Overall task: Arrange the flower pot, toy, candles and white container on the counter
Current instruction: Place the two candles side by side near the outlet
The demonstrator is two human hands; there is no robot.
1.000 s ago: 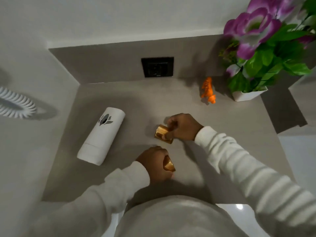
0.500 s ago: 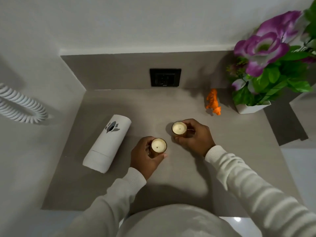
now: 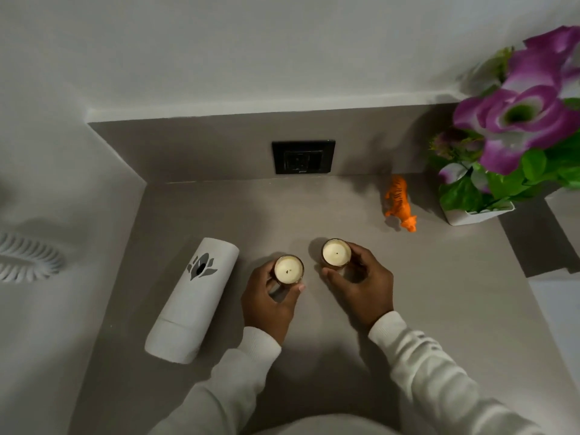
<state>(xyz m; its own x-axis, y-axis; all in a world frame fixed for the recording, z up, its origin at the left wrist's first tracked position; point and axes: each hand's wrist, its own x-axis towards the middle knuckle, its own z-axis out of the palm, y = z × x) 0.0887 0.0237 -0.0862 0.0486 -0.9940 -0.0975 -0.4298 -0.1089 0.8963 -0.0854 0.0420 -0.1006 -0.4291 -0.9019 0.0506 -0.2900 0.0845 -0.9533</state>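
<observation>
Grey stone-look counter point(image 3: 455, 293) carries two candles, one toy, one flower pot and one white container. Both candles are small round cups of pale cream wax with a dark wick speck, standing upright near the middle of the counter, close together but apart. The left hand point(image 3: 270, 301) curls its fingers and thumb round the left candle point(image 3: 288, 269), gripping its sides; the right hand point(image 3: 361, 285) wraps likewise round the right candle point(image 3: 336, 253), which sits slightly farther back. One white container point(image 3: 191, 301), a tall rounded cylinder with a grey leaf-shaped emblem, lies on its side to the left of the hands. One orange toy point(image 3: 400, 204), a striped tiger figure, stands toward the back right, just beside the white flower pot point(image 3: 477, 215) holding purple blooms and green leaves. A black wall socket point(image 3: 303, 157) sits in the backsplash behind.
</observation>
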